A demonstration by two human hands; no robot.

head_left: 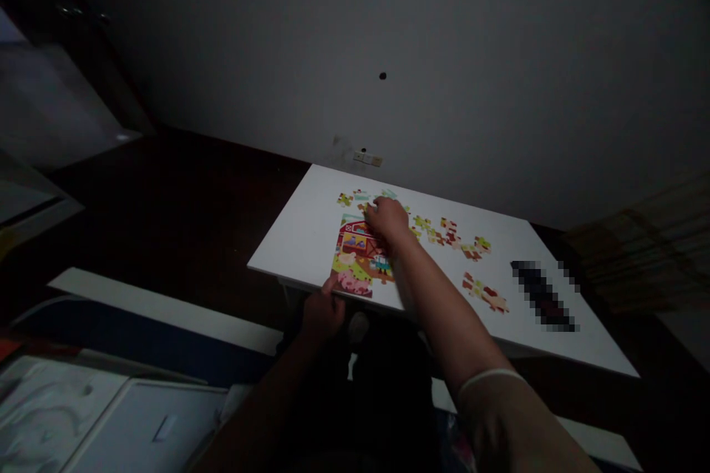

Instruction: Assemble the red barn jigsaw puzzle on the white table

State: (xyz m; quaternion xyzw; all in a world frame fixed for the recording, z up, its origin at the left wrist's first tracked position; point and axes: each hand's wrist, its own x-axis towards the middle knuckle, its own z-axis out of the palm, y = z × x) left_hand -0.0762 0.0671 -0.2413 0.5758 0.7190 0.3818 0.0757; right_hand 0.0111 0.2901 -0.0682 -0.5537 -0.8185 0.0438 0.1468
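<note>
A partly assembled jigsaw puzzle [358, 259] with a red barn picture lies near the front edge of a white table [299, 236]. My right hand [387, 220] is curled down over the puzzle's top edge; whether a piece sits in its fingers is hidden. My left hand [325, 312] is at the table's near edge, one finger beside the puzzle's lower left corner. Loose puzzle pieces [438, 233] are scattered in a band behind and to the right. A smaller cluster of pieces [485, 293] lies further right, beyond my right forearm.
A pixelated dark oblong item [543, 295] lies on the right of the table. The table's back stands against a grey wall [444, 52] with a wall socket plate [367, 158]. A white box [149, 421] and a white-edged board [160, 318] lie low on the left.
</note>
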